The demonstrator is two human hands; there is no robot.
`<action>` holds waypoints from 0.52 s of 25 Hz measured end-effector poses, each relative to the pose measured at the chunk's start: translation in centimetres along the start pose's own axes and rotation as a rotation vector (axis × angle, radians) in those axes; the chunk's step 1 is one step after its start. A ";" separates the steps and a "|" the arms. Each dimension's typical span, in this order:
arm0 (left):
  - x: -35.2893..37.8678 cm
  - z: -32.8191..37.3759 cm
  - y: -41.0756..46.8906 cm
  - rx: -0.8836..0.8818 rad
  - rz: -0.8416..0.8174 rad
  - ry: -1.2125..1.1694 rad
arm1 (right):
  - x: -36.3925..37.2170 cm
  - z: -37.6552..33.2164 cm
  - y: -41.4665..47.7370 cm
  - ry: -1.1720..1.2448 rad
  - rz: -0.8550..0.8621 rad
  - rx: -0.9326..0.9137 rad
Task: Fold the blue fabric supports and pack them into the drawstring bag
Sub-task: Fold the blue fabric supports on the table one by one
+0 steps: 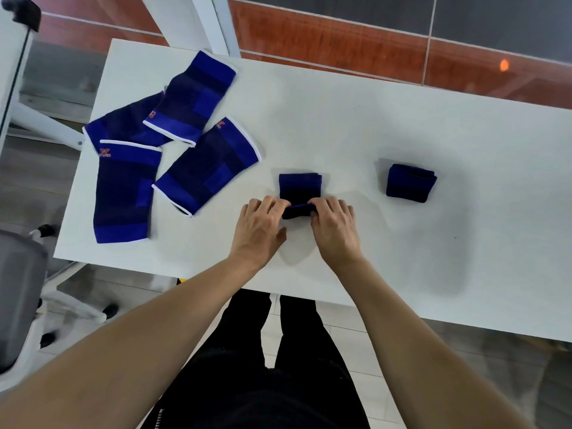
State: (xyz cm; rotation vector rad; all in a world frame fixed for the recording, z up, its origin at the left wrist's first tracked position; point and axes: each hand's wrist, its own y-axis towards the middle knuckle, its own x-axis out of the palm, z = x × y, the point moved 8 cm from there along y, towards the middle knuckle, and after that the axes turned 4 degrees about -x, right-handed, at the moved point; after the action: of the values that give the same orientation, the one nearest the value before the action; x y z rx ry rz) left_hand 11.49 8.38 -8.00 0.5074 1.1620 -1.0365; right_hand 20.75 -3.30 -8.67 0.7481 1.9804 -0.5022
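Note:
A small blue fabric support (299, 188) lies at the middle of the white table (402, 125). Its near edge is rolled up between my left hand (259, 232) and my right hand (335, 230), whose fingers pinch the roll from both sides. A folded blue support (411, 183) sits apart to the right. Several larger unfolded blue supports with white trim lie overlapping at the table's left: one near the far edge (193, 97), one beside it (207, 167), one near the left edge (123, 193). No drawstring bag is in view.
A grey office chair (21, 292) stands at the left of the table. White frame legs (198, 20) rise beyond the far edge. My dark trousers (263, 382) are below the table's near edge. Bare tabletop stretches to the right.

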 end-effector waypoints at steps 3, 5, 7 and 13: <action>-0.1 0.0 0.5 -0.031 0.029 -0.028 | -0.8 0.5 -0.5 0.139 -0.032 0.059; 0.0 -0.2 0.8 -0.018 0.016 -0.061 | -1.1 1.4 -1.4 0.255 -0.070 0.120; 0.2 -0.3 0.8 0.000 -0.021 -0.086 | -1.0 2.2 -2.0 0.292 -0.111 0.150; 1.0 -0.7 1.4 -0.097 -0.124 -0.219 | -0.4 3.2 -1.3 0.473 -0.038 0.276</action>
State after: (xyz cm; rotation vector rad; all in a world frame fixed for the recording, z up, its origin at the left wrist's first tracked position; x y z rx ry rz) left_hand 12.34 9.20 -9.40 0.2406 1.0529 -1.1069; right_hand 21.96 -6.34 -9.80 1.0793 2.3934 -0.6778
